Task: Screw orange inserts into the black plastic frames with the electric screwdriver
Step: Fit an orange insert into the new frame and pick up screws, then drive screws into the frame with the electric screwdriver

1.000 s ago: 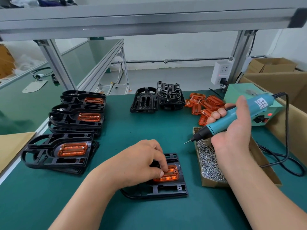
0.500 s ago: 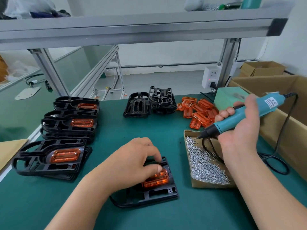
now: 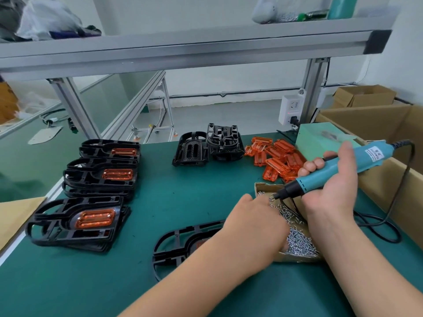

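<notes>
**Item 1, black plastic frame** (image 3: 183, 245): lies flat on the green mat (image 3: 160, 197), at the near edge, centre. Its right half is under the left forearm. A dull sliver of orange insert (image 3: 201, 244) shows in its seat; I can make out no screw in it.

**Item 2, left hand** (image 3: 254, 227): reaches across into the cardboard screw box (image 3: 259, 186), just right of the frame. The fingers point down among the loose screws (image 3: 299, 242), with the tips hidden from me. I cannot tell whether they pinch one.

**Item 3, right hand** (image 3: 329, 193): wrapped firmly round the electric screwdriver (image 3: 338, 167), which is held aloft over the box. The bit slants down and left, clear of the frame.

**Item 4, stock:**
- loose inserts (image 3: 274, 156), heaped behind the box
- bare frames (image 3: 206, 147), at the back of the mat
- three stacks of fitted frames (image 3: 91, 223), at left
- green power unit (image 3: 320, 138), far right

**Step, as I judge it:** fetching a screw for the seated insert.

**Next move, as I judge it:** one screw needs lifting out and setting point-down in an insert hole. The frame then wants steadying, and the bit should come upright onto the screw head before the trigger is pressed.
</notes>
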`<state>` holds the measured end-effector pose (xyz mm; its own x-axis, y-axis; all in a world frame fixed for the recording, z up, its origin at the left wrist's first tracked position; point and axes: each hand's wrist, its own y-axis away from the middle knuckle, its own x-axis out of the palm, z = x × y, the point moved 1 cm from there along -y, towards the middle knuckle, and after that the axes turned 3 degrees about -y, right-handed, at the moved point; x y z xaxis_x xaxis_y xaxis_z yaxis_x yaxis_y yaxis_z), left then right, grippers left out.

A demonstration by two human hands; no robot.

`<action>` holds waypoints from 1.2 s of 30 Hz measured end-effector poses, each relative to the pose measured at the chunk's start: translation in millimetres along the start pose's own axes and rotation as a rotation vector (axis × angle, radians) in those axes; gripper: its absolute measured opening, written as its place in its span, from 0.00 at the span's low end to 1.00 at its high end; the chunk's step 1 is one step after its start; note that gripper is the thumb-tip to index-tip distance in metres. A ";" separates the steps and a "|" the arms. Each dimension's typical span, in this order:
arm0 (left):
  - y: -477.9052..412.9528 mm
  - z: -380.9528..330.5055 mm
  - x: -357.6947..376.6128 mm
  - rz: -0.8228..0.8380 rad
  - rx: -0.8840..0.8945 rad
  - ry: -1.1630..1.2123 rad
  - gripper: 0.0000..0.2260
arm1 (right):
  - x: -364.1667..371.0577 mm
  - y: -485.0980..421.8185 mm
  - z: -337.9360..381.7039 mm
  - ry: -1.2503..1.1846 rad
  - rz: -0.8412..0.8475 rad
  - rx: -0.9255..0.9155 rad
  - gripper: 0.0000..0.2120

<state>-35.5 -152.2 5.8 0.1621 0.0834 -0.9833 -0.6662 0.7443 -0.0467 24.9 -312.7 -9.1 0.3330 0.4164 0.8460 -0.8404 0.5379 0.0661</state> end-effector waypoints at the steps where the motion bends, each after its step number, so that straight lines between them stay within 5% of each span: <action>1: -2.6 -0.5 0.6 0.020 -0.007 0.005 0.10 | -0.4 -0.2 -0.1 0.004 -0.002 -0.002 0.17; 25: 1.5 8.0 19.2 -0.160 -0.099 0.521 0.04 | -3.1 0.4 -0.9 0.030 -0.004 0.016 0.17; 30: 14.5 29.1 3.7 -0.136 -0.278 1.028 0.05 | -2.4 0.9 -1.3 0.023 0.001 0.017 0.17; 36: 48.7 66.9 -5.9 0.007 -0.422 2.003 0.04 | -1.1 6.6 -4.1 0.023 0.038 0.038 0.17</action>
<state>-20.2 -72.1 21.1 -0.5040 -0.8268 0.2500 -0.8028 0.5551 0.2174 20.7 -306.6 -11.7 0.3098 0.4535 0.8357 -0.8684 0.4928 0.0545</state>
